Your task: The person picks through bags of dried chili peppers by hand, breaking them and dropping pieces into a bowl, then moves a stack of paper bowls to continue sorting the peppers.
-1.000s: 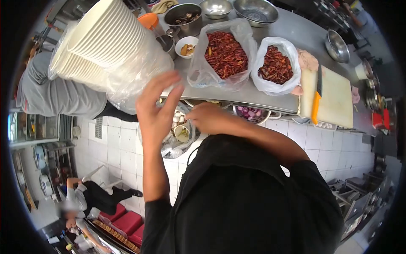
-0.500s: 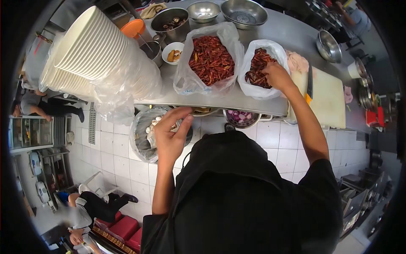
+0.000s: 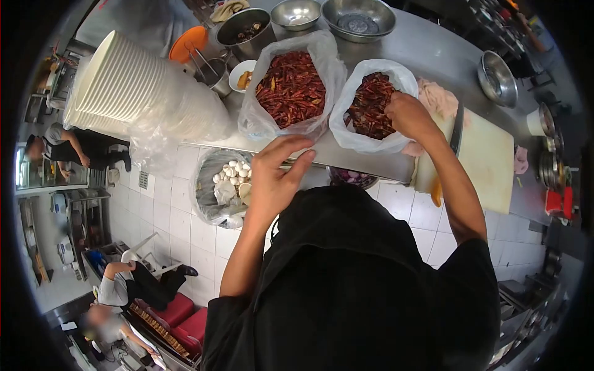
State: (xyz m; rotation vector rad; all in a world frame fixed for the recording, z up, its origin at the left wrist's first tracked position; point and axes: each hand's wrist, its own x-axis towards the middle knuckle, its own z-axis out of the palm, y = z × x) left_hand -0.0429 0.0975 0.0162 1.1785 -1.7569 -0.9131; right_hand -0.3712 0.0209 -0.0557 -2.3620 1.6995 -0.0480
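My right hand (image 3: 413, 117) reaches over the right rim of the smaller white plastic bag (image 3: 360, 141). Its fingers are bent closed on the dried red chilies (image 3: 371, 102) inside, with the fingertips partly hidden. Near the counter's front edge, my left hand (image 3: 278, 176) is held with thumb and fingers apart and nothing between them. Just beyond it stands a larger clear plastic bag (image 3: 252, 117), filled with more dried red chilies (image 3: 291, 89).
A knife (image 3: 457, 130) lies by a cutting board (image 3: 486, 161) on the right. Stacked white tubs (image 3: 111, 80) fill the left. Behind stand metal bowls (image 3: 297, 15) and a pot (image 3: 247, 40). Below the counter is a lined bin (image 3: 207, 207) holding white bulbs. Other people are at left.
My left hand has moved right and stays open. My right hand has shifted slightly toward the bag's right rim. The view has turned a little, so the counter appears tilted.
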